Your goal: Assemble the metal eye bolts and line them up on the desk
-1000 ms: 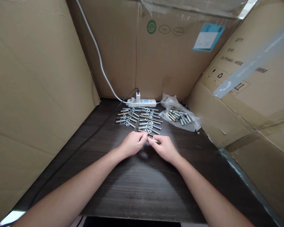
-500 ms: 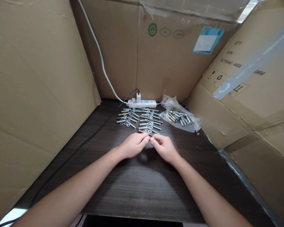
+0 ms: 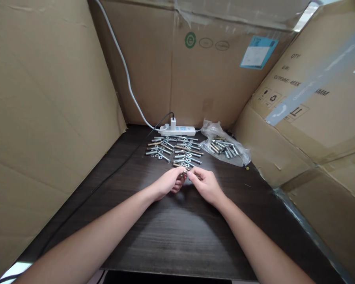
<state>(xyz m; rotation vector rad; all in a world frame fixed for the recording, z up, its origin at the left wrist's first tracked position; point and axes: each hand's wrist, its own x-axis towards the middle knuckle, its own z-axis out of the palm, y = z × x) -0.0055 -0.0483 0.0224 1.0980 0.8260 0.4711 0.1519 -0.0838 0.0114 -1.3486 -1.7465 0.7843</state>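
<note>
My left hand (image 3: 168, 183) is closed, its thumb and forefinger pinching the shiny metal end of an expansion bolt (image 3: 184, 172). My right hand (image 3: 205, 183) is closed too, with thumb and forefinger on the other end of the bolt. Fingers cover most of it, so I cannot tell which small parts sit on it. Just beyond my fingertips lie rows of loose bolts (image 3: 187, 152), with washers (image 3: 159, 156) and rings among them. More bolts with sleeves (image 3: 225, 148) are heaped on a clear plastic bag (image 3: 244, 155) to the right.
Behind the bolts is a white power strip (image 3: 186, 130) with a charger (image 3: 173, 123) plugged in. A black cable (image 3: 106, 175) crosses the dark table (image 3: 154, 240) on the left. Cardboard walls (image 3: 148, 71) enclose the back and both sides.
My left hand has turned and its fingers have shifted, so the shiny metal end now shows between them. My right hand stays in nearly the same place.
</note>
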